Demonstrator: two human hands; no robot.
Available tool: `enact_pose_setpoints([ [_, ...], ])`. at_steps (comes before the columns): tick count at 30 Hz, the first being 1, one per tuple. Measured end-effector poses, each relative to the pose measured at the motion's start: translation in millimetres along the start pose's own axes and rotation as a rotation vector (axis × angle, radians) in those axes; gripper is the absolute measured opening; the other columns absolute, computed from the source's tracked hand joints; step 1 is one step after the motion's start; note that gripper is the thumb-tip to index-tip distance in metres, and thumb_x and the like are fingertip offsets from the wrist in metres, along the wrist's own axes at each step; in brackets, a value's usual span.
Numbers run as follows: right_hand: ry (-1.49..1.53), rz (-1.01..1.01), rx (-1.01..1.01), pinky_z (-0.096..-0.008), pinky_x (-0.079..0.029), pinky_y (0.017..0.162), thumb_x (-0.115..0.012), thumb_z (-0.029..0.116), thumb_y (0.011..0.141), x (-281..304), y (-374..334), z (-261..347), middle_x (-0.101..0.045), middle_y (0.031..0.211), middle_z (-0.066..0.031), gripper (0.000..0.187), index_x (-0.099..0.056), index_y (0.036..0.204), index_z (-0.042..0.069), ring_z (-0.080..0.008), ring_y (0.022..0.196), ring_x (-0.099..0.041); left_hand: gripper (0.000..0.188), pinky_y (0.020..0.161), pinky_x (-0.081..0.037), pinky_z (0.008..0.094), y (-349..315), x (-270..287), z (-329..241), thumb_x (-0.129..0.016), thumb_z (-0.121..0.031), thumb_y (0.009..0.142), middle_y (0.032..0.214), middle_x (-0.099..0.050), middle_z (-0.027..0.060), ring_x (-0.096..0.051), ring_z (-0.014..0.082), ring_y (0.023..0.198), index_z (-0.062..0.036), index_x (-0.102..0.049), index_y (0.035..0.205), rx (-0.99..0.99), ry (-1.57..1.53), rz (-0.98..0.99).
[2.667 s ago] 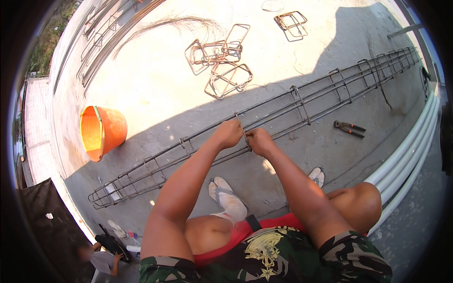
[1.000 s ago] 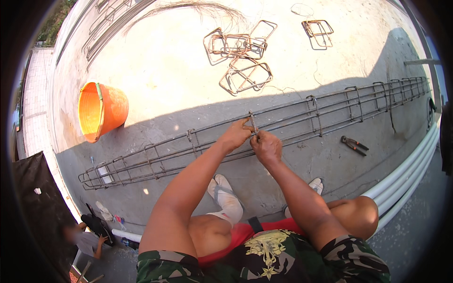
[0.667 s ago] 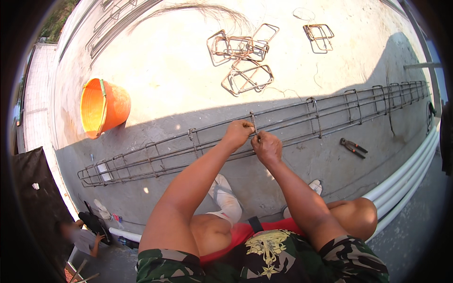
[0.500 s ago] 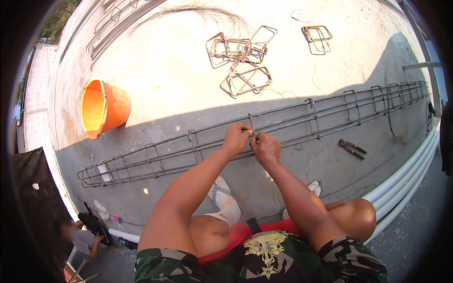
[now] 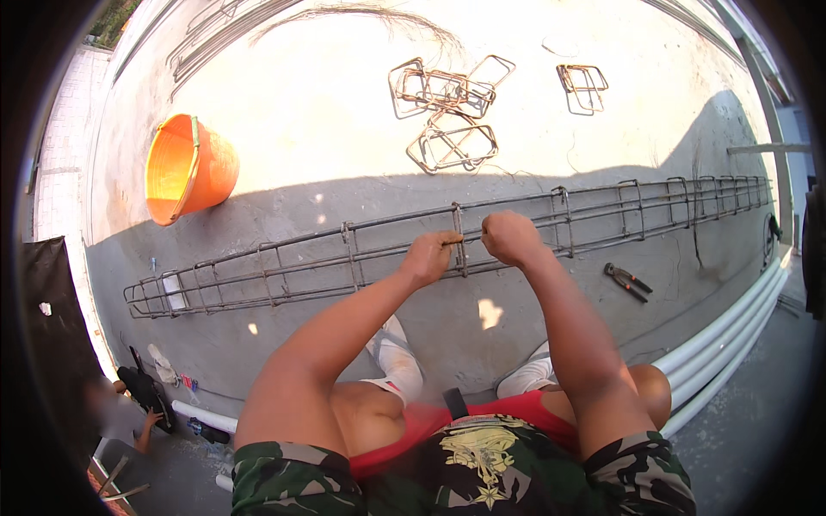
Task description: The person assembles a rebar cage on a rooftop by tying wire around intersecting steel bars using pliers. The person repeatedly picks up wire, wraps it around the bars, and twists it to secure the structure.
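A long rebar cage of straight bars with square stirrups lies across the floor in front of me. My left hand is closed in a pinch beside an upright stirrup near the cage's middle; its fingertips touch or nearly touch it. Just right of that stirrup, my right hand is closed into a fist above the bars. Whatever either hand pinches is too thin or hidden to make out. Orange-handled pincers lie on the floor to the right of the cage's near side.
Bent stirrups are piled beyond the cage, with a smaller stack to their right. An orange bucket stands far left. Loose thin wire lies at the back. White pipes run along the right; another person is at lower left.
My right hand has moved right and slightly up, away from my left hand, which remains by the stirrup. The whole view has shifted a little.
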State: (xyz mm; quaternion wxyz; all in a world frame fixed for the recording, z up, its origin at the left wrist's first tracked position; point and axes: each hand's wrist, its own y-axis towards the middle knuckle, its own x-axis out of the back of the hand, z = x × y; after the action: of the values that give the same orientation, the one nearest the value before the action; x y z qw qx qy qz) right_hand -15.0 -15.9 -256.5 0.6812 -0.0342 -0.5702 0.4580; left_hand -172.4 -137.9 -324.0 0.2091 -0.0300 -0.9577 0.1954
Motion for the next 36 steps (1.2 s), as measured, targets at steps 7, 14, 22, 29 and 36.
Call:
enact_pose_setpoints([
  [7, -0.115, 0.257, 0.296, -0.0468, -0.053, 0.075, -0.057, 0.009, 0.073, 8.0, 18.8, 45.6, -0.067, 0.084, -0.025, 0.018, -0.069, 0.081, -0.002, -0.0409, 0.085, -0.066, 0.031, 0.089, -0.049, 0.0423, -1.2, 1.1, 8.5, -0.045, 0.001, 0.083, 0.112, -0.067, 0.0184, -0.062, 0.0386, 0.105, -0.0029, -0.07, 0.1, -0.088, 0.064, 0.06],
  [14, -0.055, 0.117, 0.3, -0.0463, -0.052, 0.074, -0.058, 0.016, 0.079, 14.9, 60.5, 29.1, -0.069, 0.082, -0.0186, 0.017, -0.071, 0.083, 0.005, -0.0388, 0.081, -0.066, 0.044, 0.094, -0.045, 0.0453, 8.1, 4.1, -9.4, -0.044, -0.002, 0.085, 0.112, -0.067, 0.0199, -0.059, 0.0405, 0.109, -0.0081, -0.045, 0.128, 0.174, -0.159, 0.005],
  [22, -0.414, 0.179, 0.166, -0.0463, -0.053, 0.076, -0.057, 0.011, 0.078, 17.7, 30.2, 30.6, -0.07, 0.088, -0.0171, 0.019, -0.072, 0.089, 0.007, -0.0341, 0.086, -0.067, 0.044, 0.1, -0.042, 0.0415, 3.9, 11.8, -5.6, -0.045, 0.001, 0.086, 0.119, -0.065, 0.0204, -0.057, 0.0378, 0.118, -0.0071, -0.042, 0.128, 0.176, -0.197, 0.076],
  [29, -0.014, 0.218, 0.503, -0.0441, -0.052, 0.069, -0.063, 0.017, 0.076, 15.8, 48.9, 43.5, -0.069, 0.08, -0.0188, 0.018, -0.072, 0.086, 0.006, -0.0375, 0.076, -0.066, 0.039, 0.088, -0.048, 0.0475, 8.6, 5.7, 12.5, -0.046, -0.003, 0.083, 0.11, -0.067, 0.02, -0.062, 0.0407, 0.104, -0.0076, -0.05, 0.121, 0.062, -0.053, -0.015],
  [36, -0.01, -0.176, 0.631, -0.0411, -0.043, 0.096, -0.067, 0.033, 0.083, 39.0, 8.4, 17.5, -0.061, 0.112, -0.0138, 0.03, -0.072, 0.096, 0.007, -0.0311, 0.113, -0.055, 0.035, 0.088, -0.049, 0.0403, 18.5, 10.2, -13.6, -0.058, -0.015, 0.087, 0.099, -0.069, 0.0168, -0.065, 0.0336, 0.099, 0.0012, -0.056, 0.118, 0.064, -0.03, 0.078],
])
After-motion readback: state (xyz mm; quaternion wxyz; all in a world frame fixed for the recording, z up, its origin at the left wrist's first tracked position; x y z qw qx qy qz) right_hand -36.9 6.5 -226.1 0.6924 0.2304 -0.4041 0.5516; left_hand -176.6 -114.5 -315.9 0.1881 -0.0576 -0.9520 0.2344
